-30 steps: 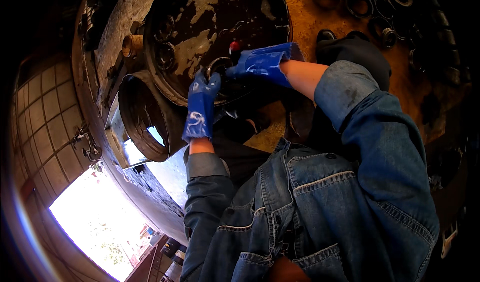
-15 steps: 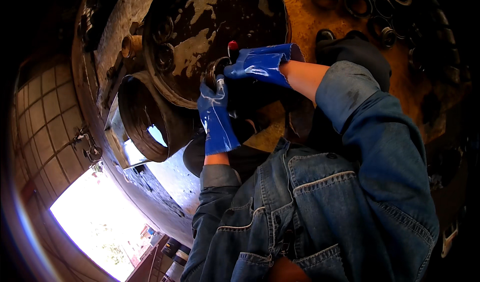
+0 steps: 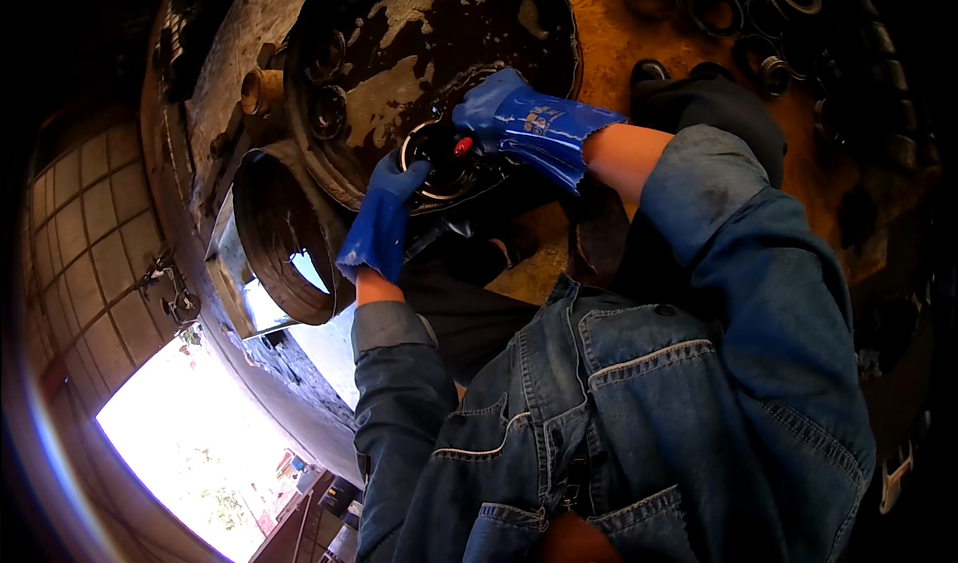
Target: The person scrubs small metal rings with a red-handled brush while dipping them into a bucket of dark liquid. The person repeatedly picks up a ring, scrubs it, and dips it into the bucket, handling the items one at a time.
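While left hand (image 3: 393, 180) holds one ring (image 3: 405, 148) | right hand (image 3: 489, 106) beside one red tip (image 3: 463, 147)

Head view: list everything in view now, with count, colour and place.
basin: one, dark with pale patches, top centre
metal ring: one, dark, bright-edged, basin's near side
red-tipped item: one, red end, over the ring
rings in basin: two visible, dark, its left side
open container: one, dark brown, left below basin
cylinder: one, rusty orange, left of basin
floor rings: several, dark, upper right, too dim to count
floor: one, orange-brown, upper right
wall panels: many, greyish tan, far left
bright opening: one, white, lower left
trousers: one pair, dark, beyond the jacket
denim jacket: one, blue, lower centre
left hand: one, blue-gloved, gripping the ring's left side
right hand: one, blue-gloved, right of the ring
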Tool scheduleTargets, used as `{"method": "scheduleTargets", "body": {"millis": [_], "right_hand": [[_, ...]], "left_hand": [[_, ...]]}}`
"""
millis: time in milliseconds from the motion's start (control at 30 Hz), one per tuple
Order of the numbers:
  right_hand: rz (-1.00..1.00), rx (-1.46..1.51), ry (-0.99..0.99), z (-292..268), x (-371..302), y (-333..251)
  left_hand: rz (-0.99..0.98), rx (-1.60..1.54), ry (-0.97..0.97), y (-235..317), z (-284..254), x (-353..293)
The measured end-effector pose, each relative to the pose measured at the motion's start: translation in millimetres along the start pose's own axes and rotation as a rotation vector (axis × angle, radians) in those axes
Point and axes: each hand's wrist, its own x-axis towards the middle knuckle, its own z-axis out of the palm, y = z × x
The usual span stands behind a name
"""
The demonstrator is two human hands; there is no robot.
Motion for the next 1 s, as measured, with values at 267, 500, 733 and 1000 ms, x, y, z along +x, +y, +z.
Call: {"method": "scheduleTargets", "body": {"millis": [267,500,733,1000], "right_hand": [[-0.445,-0.054,0.362,34,51,-4],[0.174,0.236,0.053,27,38,1],[0.122,0.563,0.075,64,23,10],[0.289,1.592,0.158,16,-16,-5]], "left_hand": [[0.057,0.046,0.104,11,28,-10],[-0.093,0.165,0.103,18,20,-13],[-0.036,0.126,0.137,4,20,-2],[-0.025,0.234,0.224,38,21,-55]]}}
